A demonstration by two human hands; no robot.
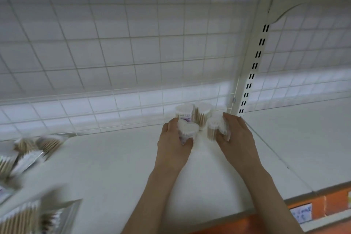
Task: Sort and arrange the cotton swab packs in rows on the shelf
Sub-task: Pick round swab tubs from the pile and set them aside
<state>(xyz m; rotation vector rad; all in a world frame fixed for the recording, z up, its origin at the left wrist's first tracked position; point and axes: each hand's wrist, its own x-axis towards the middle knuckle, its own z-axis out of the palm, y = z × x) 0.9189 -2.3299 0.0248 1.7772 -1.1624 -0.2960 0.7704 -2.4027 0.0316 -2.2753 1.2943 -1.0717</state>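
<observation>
Right now two heart-shaped swab packs sit at the shelf's (114,167) back right corner: your left hand (171,142) grips the left pack (188,131), your right hand (235,137) grips the right pack (215,127). Two round packs (193,113) stand just behind, against the wire grid (114,53). Loose packs (28,150) lie far left, blurred.

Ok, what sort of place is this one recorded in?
Most likely a shop aisle: a white retail shelf with a wire grid back, an orange price strip with a handwritten tag, and cotton swab packs being stocked.
</observation>
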